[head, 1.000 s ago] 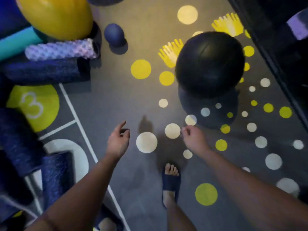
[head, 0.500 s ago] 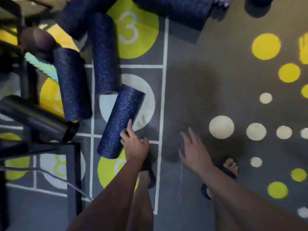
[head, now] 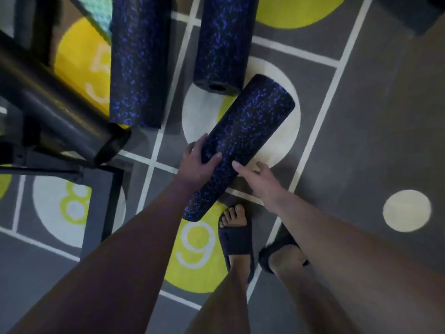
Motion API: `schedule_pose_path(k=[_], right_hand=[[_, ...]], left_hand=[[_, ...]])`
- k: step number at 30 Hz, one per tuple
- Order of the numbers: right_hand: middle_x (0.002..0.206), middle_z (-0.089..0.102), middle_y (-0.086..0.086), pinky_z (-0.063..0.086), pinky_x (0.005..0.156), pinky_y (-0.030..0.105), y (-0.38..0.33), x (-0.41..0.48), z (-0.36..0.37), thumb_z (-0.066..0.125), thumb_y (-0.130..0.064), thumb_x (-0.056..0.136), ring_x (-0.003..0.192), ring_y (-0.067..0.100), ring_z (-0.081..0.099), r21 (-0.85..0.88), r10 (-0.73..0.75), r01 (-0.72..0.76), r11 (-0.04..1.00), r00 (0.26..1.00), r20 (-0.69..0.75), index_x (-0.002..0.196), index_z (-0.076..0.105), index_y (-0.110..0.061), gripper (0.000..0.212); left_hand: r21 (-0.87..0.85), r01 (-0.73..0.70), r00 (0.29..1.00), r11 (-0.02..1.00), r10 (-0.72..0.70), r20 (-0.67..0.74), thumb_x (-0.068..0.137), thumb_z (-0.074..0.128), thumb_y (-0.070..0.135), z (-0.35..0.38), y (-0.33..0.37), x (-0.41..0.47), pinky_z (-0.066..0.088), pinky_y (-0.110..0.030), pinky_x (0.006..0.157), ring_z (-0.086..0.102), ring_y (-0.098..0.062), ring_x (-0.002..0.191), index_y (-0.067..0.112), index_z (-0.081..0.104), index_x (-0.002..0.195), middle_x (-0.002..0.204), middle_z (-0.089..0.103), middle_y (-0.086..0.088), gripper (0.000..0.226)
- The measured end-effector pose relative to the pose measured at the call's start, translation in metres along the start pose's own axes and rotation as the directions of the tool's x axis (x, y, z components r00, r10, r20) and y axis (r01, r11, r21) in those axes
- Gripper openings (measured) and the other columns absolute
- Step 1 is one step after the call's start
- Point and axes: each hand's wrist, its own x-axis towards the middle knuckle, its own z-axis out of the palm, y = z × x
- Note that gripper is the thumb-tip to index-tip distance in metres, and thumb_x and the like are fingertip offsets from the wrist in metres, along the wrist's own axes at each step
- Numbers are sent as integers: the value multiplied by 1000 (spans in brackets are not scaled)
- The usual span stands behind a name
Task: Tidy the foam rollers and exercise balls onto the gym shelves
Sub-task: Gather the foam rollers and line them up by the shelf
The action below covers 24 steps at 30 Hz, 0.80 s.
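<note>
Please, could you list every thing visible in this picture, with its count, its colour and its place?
held foam roller: one, black with blue flecks, middle, slanted.
floor foam rollers: two, same colours, top, side by side.
teal roller: one, teal, top left, partly hidden.
black tube: one, black, left, above the frame.
metal frame: one, black, lower left.
floor: grey, white lines, numbered yellow and white circles.
sandals: two, dark, on the feet, bottom middle.
left hand: one, grips the held foam roller.
right hand: one, open, beside the roller's lower part.
</note>
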Motion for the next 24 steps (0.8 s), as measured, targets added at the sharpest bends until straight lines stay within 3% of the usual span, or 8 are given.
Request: schedule_pose_path(k=[2, 4, 8, 10, 15, 19, 21, 24], right_hand=[[146, 54, -4, 42, 108, 48, 16, 25, 17, 87, -70, 54, 129, 20, 54, 132, 31, -44, 990, 995, 97, 154, 28, -28, 123], [134, 64, -14, 46, 100, 58, 30, 36, 25, 87, -73, 51, 121, 19, 63, 249, -5, -41, 968, 983, 182, 144, 41, -38, 110], [122, 71, -9, 59, 88, 43, 53, 5, 7, 87, -58, 66, 103, 10, 72, 495, -35, -10, 869, 996, 82, 139, 48, -33, 86], [120, 72, -7, 57, 93, 44, 57, -31, -29, 90, -60, 58, 103, 13, 72, 515, -38, 64, 855, 997, -61, 136, 52, -31, 91], [121, 70, -8, 55, 99, 41, 80, -140, -141, 93, -63, 51, 107, 14, 71, 588, 72, 105, 802, 960, -270, 132, 55, -31, 95], [119, 69, -1, 55, 99, 39, 92, -252, -221, 88, -39, 74, 101, 16, 70, 727, 173, 152, 670, 920, -351, 125, 51, -26, 65], [122, 68, 0, 54, 101, 39, 113, -293, -256, 89, -41, 71, 103, 17, 70, 792, 228, 183, 583, 898, -376, 140, 43, -26, 84], [136, 61, 2, 50, 106, 43, 156, -338, -304, 90, -59, 46, 113, 18, 67, 839, 293, 278, 469, 847, -444, 155, 28, -22, 130]], left_hand=[[-108, 70, 998, 992, -69, 8, 57, 57, 97, 12, -19, 28, 35, -45, 118, 45, -23, 140, 46, 35, 150, 154, 40, -2, 108], [-140, 152, 988, 979, -148, 34, 46, 53, 103, 30, -36, 53, 31, -49, 119, 38, -25, 144, 41, 28, 153, 157, 39, -3, 126], [-191, 212, 972, 958, -187, 140, 58, 59, 93, 45, -1, 22, 33, -52, 117, 41, -32, 141, 42, 52, 139, 146, 46, -8, 96], [-119, 131, 980, 984, -111, 164, 72, 58, 81, 55, 34, -31, 32, -47, 119, 41, -27, 139, 47, 51, 137, 138, 41, -5, 75], [-76, -17, 910, 997, 47, 412, 66, 65, 67, 91, 164, -155, 35, -42, 118, 51, -20, 126, 46, 69, 115, 131, 43, -3, 53], [57, -273, 828, 960, 204, 522, 70, 63, 56, 142, 251, -233, 39, -52, 113, 61, -26, 116, 49, 57, 128, 126, 60, -9, 59], [82, -336, 832, 938, 255, 492, 73, 64, 43, 174, 284, -271, 46, -48, 108, 62, -27, 115, 33, 49, 144, 130, 58, -14, 73], [226, -228, 877, 947, 98, 470, 78, 65, 39, 228, 337, -338, 49, -47, 104, 62, -36, 116, 12, 53, 141, 130, 62, -19, 69]])
